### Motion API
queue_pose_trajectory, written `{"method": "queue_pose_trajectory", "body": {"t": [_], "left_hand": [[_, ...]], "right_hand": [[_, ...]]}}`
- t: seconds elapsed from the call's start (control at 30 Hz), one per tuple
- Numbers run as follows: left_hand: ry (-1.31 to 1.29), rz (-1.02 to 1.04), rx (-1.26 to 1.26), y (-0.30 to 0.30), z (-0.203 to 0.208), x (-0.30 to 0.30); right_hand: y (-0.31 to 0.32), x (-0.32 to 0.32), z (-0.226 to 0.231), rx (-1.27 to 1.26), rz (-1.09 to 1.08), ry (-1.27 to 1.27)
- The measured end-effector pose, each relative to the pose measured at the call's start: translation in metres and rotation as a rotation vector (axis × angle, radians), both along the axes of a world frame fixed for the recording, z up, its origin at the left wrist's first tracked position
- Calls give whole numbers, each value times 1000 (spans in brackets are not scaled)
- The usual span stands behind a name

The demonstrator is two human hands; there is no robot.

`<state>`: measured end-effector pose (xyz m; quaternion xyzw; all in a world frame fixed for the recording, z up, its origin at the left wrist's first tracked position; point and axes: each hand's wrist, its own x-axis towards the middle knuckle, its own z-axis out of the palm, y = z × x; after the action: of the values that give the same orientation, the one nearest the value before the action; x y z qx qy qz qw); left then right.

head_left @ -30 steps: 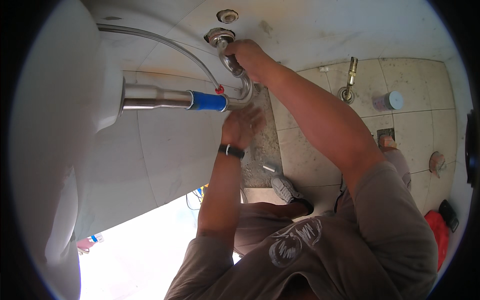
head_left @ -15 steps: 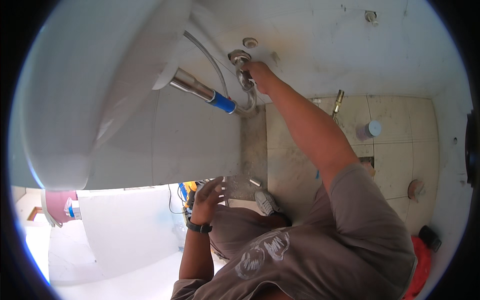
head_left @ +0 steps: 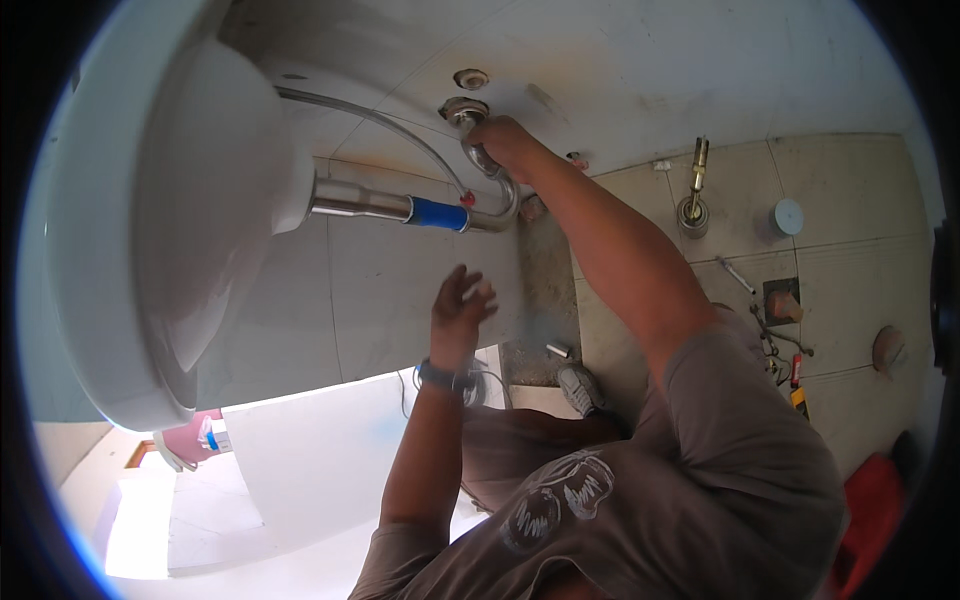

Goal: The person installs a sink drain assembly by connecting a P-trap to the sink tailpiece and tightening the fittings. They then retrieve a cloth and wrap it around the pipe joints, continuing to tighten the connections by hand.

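Note:
A white washbasin (head_left: pixel 225 200) fills the left side. A chrome drain pipe (head_left: pixel 355 199) with a blue sleeve (head_left: pixel 438 214) leaves it, bends at a curved trap (head_left: pixel 510 205) and runs to a hole in the wall (head_left: pixel 463 108). My right hand (head_left: pixel 507 147) is closed round the trap's upper bend, just below the wall hole; its fingertips are partly hidden. My left hand (head_left: pixel 462 312) hangs in the air below the pipe, holding nothing, with fingers apart and slightly bent. Above the pipe curves a grey flexible hose (head_left: pixel 385 122) with a red end (head_left: pixel 467 199).
On the tiled floor at right stand a brass-topped metal canister (head_left: pixel 693 212) and a pale-lidded jar (head_left: pixel 787 217). Around a square floor opening (head_left: pixel 782 300) lie several tools. A short metal tube (head_left: pixel 558 350) lies near my shoe (head_left: pixel 580 388). At lower left is a pink bucket (head_left: pixel 190 440).
My left hand has risen toward the pipe. My right hand stays on the trap. The view has shifted, so more of the basin and the floor at right shows.

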<state>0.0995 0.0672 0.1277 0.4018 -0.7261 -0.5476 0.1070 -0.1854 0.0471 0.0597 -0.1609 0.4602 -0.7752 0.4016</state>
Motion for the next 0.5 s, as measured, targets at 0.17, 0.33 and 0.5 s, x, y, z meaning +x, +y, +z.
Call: {"method": "queue_pose_trajectory", "body": {"t": [0.17,0.33,0.5], "left_hand": [[36,110,-124,-28,-23,-78],[-6,138,-273,-34,-26,-90],[-17,151,-279,-33,-24,-88]], "right_hand": [[-3,-1,0,12,-2,45],[-1,-4,-1,47,13,101],[-1,-7,-1,29,-7,46]]}}
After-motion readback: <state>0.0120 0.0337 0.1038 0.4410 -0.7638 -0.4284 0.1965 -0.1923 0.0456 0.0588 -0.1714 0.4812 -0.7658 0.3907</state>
